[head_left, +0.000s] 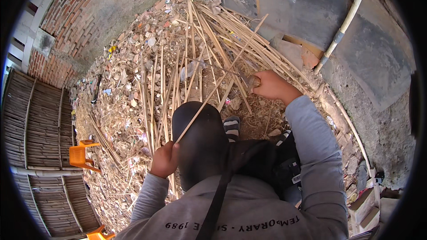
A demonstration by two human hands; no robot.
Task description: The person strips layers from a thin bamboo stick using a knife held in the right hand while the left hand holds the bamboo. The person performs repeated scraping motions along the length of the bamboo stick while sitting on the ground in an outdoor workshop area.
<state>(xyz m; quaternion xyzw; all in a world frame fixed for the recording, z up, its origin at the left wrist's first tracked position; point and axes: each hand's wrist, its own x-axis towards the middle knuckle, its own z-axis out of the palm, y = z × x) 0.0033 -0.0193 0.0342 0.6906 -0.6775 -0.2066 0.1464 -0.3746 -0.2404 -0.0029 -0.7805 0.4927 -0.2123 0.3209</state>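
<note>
My left hand [163, 160] is closed around the near end of a long, thin bamboo strip [203, 107]. The strip slants away up to the right, past my black-covered knee [195, 133]. To the right, my right hand [275, 86] grips the light handle of a knife [246, 79]. Its long thin blade points left and crosses the strip at about mid-length; I cannot tell whether they touch. Several more bamboo strips [153, 102] lie on the ground ahead of me, with a dense pile [271, 55] of them at the far right.
Rubble and dry shavings [120, 102] cover the ground. A brick wall [71, 18] stands at the far left, above bamboo panels [40, 129] and an orange chair [82, 155]. Dark boards [307, 13] and a pale pipe [340, 31] line the right. My striped sandal [231, 129] is below the strips.
</note>
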